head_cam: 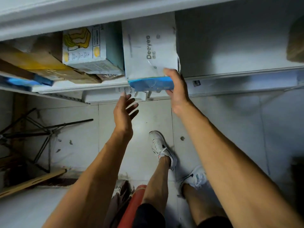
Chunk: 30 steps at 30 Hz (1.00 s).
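Observation:
A white soft package (148, 51) printed "Deeyeo", with a blue end, lies on a white shelf (230, 74) and sticks out over its front edge. My right hand (176, 89) grips the package's near right corner, thumb on top and fingers under the blue end. My left hand (125, 111) hovers just below and left of the package with fingers spread and straight, touching nothing.
Left of the package on the shelf stand a white and teal box (88, 48) with a yellow picture and brown cardboard boxes (41, 63). A folded black metal frame (41, 130) and a wooden stick (32, 181) lie on the tiled floor. My feet in white shoes (161, 147) stand below.

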Available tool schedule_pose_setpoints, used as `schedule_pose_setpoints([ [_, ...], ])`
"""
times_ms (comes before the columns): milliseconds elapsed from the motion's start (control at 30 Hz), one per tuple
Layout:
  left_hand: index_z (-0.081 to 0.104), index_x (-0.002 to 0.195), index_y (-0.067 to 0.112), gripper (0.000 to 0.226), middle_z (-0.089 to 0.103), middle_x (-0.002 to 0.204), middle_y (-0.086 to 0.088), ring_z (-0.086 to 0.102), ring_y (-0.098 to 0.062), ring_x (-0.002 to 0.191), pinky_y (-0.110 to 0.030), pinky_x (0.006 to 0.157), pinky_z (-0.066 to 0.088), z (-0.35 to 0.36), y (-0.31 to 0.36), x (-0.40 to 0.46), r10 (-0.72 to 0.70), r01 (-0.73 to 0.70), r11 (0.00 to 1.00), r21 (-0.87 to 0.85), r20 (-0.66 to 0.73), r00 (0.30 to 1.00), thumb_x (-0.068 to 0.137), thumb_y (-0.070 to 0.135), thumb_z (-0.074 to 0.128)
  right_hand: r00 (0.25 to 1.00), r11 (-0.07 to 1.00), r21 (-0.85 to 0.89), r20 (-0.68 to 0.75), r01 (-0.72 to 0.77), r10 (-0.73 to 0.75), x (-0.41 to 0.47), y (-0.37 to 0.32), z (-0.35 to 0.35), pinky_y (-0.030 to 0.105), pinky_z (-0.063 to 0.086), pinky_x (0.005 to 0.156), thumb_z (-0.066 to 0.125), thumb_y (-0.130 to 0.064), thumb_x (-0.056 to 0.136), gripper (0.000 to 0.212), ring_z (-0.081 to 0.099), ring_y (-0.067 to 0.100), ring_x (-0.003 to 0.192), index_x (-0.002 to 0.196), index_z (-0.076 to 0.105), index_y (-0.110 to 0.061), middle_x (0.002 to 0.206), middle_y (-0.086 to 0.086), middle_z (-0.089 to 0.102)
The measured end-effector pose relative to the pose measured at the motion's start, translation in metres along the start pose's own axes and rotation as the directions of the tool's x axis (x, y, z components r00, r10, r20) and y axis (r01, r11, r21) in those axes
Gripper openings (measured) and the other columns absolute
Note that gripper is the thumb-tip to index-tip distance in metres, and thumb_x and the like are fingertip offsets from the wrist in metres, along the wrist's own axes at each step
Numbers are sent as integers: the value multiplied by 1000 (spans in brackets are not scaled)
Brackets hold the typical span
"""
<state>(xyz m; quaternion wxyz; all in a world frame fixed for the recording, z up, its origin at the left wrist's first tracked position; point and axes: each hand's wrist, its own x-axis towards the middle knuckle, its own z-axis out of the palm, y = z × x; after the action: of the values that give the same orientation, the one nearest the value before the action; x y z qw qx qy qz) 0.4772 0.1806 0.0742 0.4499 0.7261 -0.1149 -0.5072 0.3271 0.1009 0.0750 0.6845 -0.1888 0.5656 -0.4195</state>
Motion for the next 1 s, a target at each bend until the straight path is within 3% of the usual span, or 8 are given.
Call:
schedule_pose_setpoints([
  [200, 52, 142, 32, 84, 61, 142, -2, 54, -25, 135, -44, 116, 40, 23, 8, -12, -39, 10, 997, 79, 370, 928, 72, 77, 56, 992, 996, 9, 90, -86, 85, -33, 26, -61, 26, 45, 91, 73, -51, 53, 60, 60, 11, 105, 106, 64, -25, 108, -3, 66],
  [300, 46, 147, 25, 104, 58, 145, -5, 54, -25, 134, -41, 111, 44, 28, -1, -13, -19, -30, 996, 88, 506, 862, 63, 80, 72, 985, 993, -81, 143, -82, 93, -45, 22, -88, 17, 47, 85, 72, -48, 55, 61, 65, 0, 99, 111, 62, -26, 100, -16, 72],
  [367, 40, 151, 17, 98, 59, 142, -9, 58, -28, 127, -40, 101, 50, 32, -6, -17, -7, -69, 992, 106, 591, 807, 72, 63, 74, 976, 986, -147, 190, -76, 103, -51, 18, -107, 19, 47, 87, 73, -46, 58, 65, 66, -3, 100, 118, 60, -26, 100, -19, 73],
  [467, 42, 148, 17, 76, 57, 142, -16, 53, -44, 131, -61, 110, 38, 35, -16, -20, -38, -69, 986, 153, 603, 797, 80, 43, 63, 945, 950, -305, 286, -65, 157, -53, 9, -130, 28, 43, 96, 73, -51, 59, 72, 62, 2, 113, 127, 56, -31, 111, -22, 71],
  [600, 58, 122, 15, 64, 70, 114, -6, 62, -24, 105, -40, 95, 45, 32, -19, -33, -93, 53, 995, 86, 575, 813, 67, 47, 63, 907, 956, -237, 341, -170, 246, -47, 2, -143, 38, 37, 112, 89, -68, 43, 119, 54, 17, 125, 146, 44, -32, 129, -5, 64],
  [733, 61, 131, 19, 84, 63, 127, -14, 56, -33, 115, -55, 109, 39, 13, -26, -30, -184, 239, 971, -1, 634, 751, 58, 58, 77, 891, 964, -74, 367, -256, 265, -42, -9, -140, 36, 49, 99, 91, -67, 43, 87, 59, 23, 116, 119, 71, -30, 119, 7, 68],
  [867, 57, 135, 19, 86, 59, 130, -15, 55, -38, 121, -71, 108, 36, 0, -48, -40, -294, 452, 892, -8, 751, 592, 62, 58, 77, 861, 936, -6, 391, -352, 327, -48, -7, -134, 43, 53, 98, 88, -73, 40, 100, 64, 29, 110, 121, 69, -18, 120, 12, 66],
  [1000, 55, 139, 19, 81, 55, 138, -16, 49, -44, 129, -75, 110, 30, -9, -76, -59, -343, 567, 823, -10, 788, 512, 68, 56, 70, 874, 910, 57, 310, -410, 374, -62, 9, -143, 37, 56, 87, 80, -75, 50, 73, 69, 25, 90, 99, 78, -21, 100, 7, 73],
])
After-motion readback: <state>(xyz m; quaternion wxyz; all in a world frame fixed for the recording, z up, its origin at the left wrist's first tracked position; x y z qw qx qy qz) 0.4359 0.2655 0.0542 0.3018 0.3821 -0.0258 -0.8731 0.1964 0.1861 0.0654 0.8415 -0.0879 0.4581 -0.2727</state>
